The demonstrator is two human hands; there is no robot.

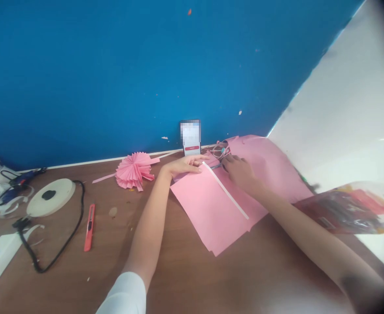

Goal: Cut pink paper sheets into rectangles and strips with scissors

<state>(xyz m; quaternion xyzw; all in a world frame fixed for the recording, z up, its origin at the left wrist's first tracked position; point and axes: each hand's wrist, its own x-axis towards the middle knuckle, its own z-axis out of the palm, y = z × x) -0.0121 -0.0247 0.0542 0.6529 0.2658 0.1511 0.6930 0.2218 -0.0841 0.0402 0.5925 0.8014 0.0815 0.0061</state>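
Observation:
Two or more pink paper sheets point(208, 209) lie overlapped on the table. A narrow white strip, tape by its look, point(226, 190) runs slantwise along the upper sheet. My left hand point(188, 165) is at the far edge of this paper, by the strip's top end, with the thumb over the sheet and the fingers beyond it. My right hand point(239, 171) is closed around scissors, whose grey blade point(215, 166) points left toward the strip's end. The handles are mostly hidden by the fingers.
A phone point(191, 138) leans on the blue wall. Left are a pleated pink paper fan point(135, 170), a red box cutter point(89, 227), a white disc point(51, 197), a black cable point(76, 231) and a power strip point(2, 257). A plastic packet point(349, 209) lies right.

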